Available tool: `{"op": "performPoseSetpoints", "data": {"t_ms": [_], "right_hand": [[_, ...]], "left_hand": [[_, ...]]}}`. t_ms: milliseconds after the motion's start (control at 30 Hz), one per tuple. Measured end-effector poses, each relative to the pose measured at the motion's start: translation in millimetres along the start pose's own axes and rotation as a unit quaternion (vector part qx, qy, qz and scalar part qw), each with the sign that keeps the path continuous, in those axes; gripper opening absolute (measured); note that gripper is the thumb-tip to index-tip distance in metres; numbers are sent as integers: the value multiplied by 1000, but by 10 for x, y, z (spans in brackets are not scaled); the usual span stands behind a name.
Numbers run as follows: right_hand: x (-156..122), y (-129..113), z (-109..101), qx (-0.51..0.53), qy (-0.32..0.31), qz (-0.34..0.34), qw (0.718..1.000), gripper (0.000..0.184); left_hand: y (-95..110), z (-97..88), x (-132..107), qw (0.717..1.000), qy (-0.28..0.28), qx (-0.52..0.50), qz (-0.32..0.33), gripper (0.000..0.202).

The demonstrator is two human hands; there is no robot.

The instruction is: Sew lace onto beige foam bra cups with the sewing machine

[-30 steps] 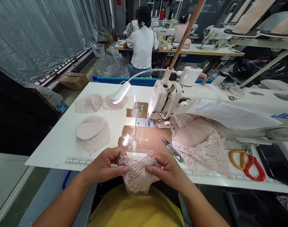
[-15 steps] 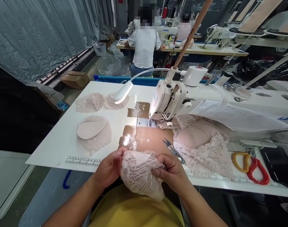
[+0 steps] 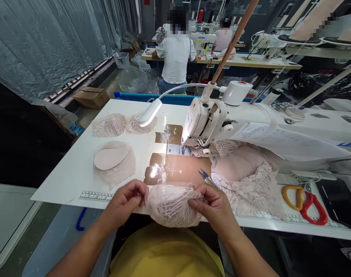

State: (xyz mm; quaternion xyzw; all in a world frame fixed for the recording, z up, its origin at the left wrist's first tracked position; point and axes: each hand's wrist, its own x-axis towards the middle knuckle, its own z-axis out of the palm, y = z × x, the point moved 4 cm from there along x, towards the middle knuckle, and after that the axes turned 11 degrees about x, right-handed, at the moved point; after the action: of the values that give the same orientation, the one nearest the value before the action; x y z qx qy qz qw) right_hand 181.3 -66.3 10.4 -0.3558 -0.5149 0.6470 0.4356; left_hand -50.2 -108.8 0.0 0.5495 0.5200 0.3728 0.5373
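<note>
A rounded pale pink lace cup piece (image 3: 170, 206) is held at the near edge of the white sewing table (image 3: 77, 169), over my yellow shirt. My left hand (image 3: 126, 202) pinches its left edge with closed fingers. My right hand (image 3: 214, 206) grips its right side, thumb on top. Small thread snips (image 3: 205, 177) lie just beyond my right hand. The white sewing machine (image 3: 210, 119) stands behind them, with a heap of pink lace and fabric (image 3: 244, 173) under its arm.
Stacked oval pink fabric pieces (image 3: 114, 161) and two lace pieces (image 3: 117, 125) lie on the table's left. Scissors with red and yellow handles (image 3: 305, 198) rest at the right. A gooseneck lamp (image 3: 150, 111) hangs over the table. A person in white (image 3: 175, 54) sits at a far table.
The lace piece, spread upright between my hands half a second ago, is now folded down into a rounded cup shape. My right hand has risen slightly toward the snips.
</note>
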Motion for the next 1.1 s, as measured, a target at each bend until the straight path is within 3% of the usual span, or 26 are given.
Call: {"op": "performPoseSetpoints", "data": {"t_ms": [67, 133, 167, 233, 300, 400, 533, 833, 933, 1100], "right_hand": [[-15, -5, 121, -21, -66, 29, 997, 21], [-34, -7, 241, -52, -118, 43, 991, 19], [-40, -11, 283, -70, -130, 39, 988, 17], [-37, -33, 322, -112, -128, 10, 985, 16], [-19, -75, 310, -150, -100, -37, 983, 16], [7, -132, 267, -185, -56, -93, 977, 15], [32, -164, 241, -188, -20, -114, 975, 14], [91, -159, 229, -180, -10, -92, 979, 18], [141, -126, 156, -185, 1, -42, 982, 11], [226, -96, 92, -150, -63, 45, 986, 17]], "left_hand": [[144, -76, 19, 995, 28, 63, 67, 41], [263, 19, 60, 987, -36, 122, 103, 67], [290, 99, 84, 981, -77, 142, 103, 65], [278, 254, 129, 976, -140, 151, 73, 37], [216, 364, 156, 977, -167, 124, 44, 19], [128, 431, 162, 980, -178, 86, 30, 26], [162, 411, 173, 981, -180, 65, 39, 28], [282, 383, 316, 983, -148, 91, 54, 29], [301, 401, 371, 981, -134, 122, 69, 29], [332, 402, 442, 978, -143, 133, 75, 27]]}}
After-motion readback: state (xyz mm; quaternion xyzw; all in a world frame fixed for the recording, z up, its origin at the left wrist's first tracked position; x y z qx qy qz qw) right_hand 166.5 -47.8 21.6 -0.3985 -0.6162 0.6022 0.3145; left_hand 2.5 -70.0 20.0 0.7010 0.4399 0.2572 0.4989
